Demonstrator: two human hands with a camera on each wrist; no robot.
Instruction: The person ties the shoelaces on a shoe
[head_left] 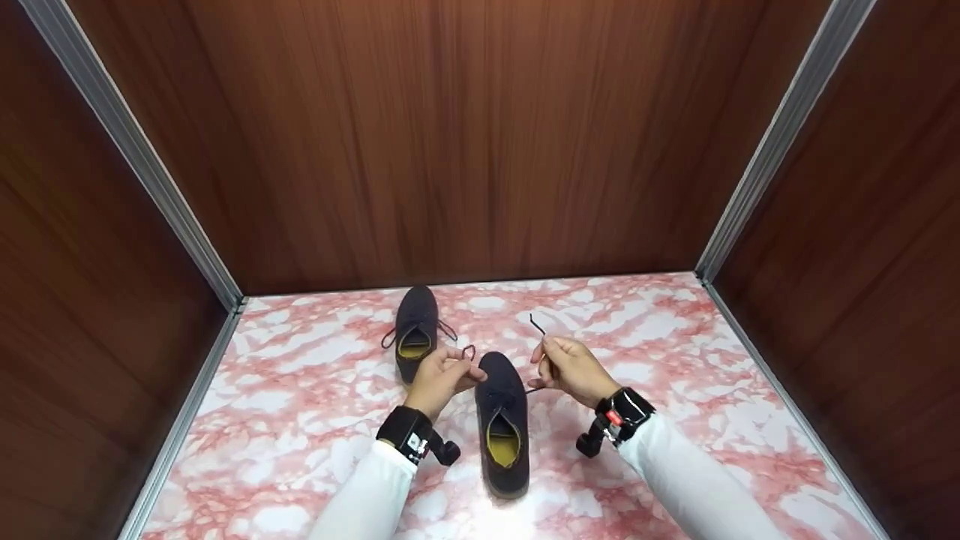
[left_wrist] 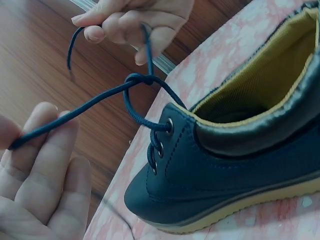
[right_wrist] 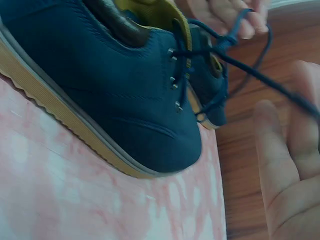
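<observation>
The low-cut shoe (left_wrist: 240, 170) is sitting near 6 o'clock in the head view, its long axis running almost 6 to 12, toe pointing a touch toward 11. Its smooth dark-blue upper is showing stitched seams and metal eyelets above a tan, ridged sole; ribbed yellow lining is showing inside the padded, glossy collar. The round, cord-like lace (left_wrist: 92, 106) is crossing itself above the eyelets.

At the shoe's 10 o'clock, the left hand (head_left: 442, 379) is pinching one side of the lace between thumb and forefinger, other fingers lying close together. Between 1 and 2, the right hand (head_left: 574, 367) is pinching the other side, its tip poking beyond the fingers. In the head view, the forearms are reaching in from 7 and between 4 and 5.

Between 10 and 11 from this shoe, the matching shoe (head_left: 417, 307) is pointing toward 12 on the marbled pink-and-white worktop (head_left: 315, 420).
</observation>
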